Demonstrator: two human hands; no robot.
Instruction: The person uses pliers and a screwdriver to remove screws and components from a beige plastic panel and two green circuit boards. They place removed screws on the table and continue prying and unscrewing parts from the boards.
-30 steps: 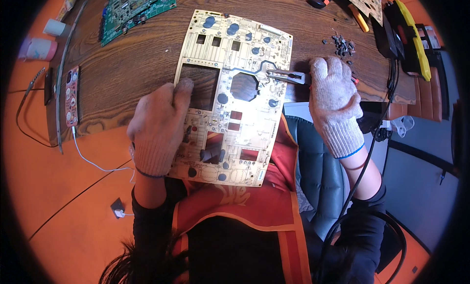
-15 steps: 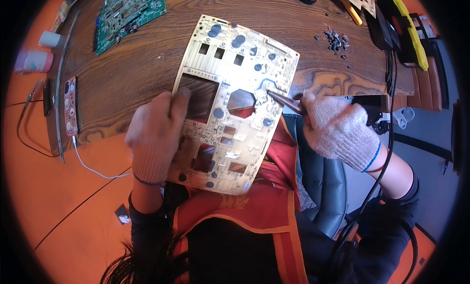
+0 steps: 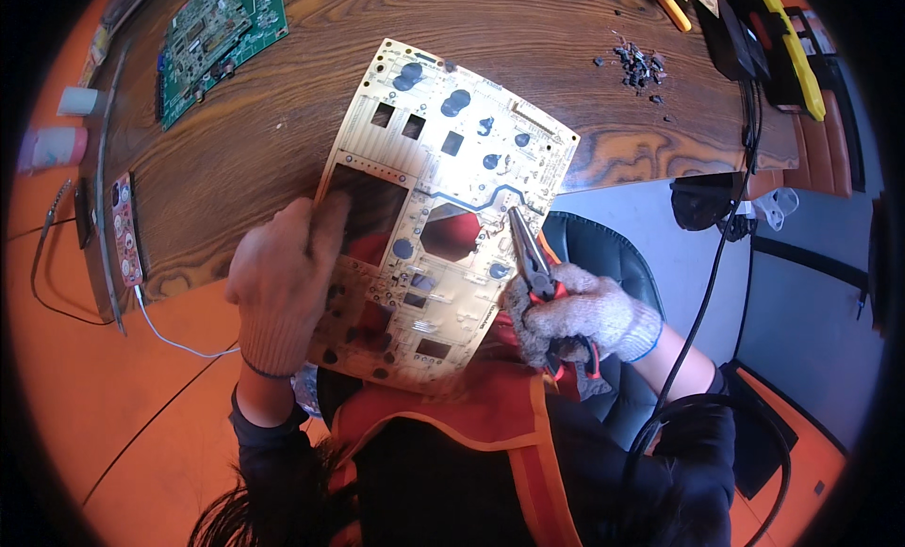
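Pale circuit board (image 3: 464, 300) and pliers (image 3: 541, 279) held up in front of a red apron (image 3: 434, 416).
The gloved left hand (image 3: 280, 278) has its grip clenched on the board's left edge, thumb on the face by a large cut-out; the gloved right hand (image 3: 586, 313) has its grip wrapped round the pliers' red handles; their tips appear to touch the board near its right edge; whether they pinch anything, I cannot tell; the board tilts, its upper part overlapping the wooden surface (image 3: 311, 90); a green circuit board (image 3: 224, 49) and scattered dark bits (image 3: 641, 68) lie there.
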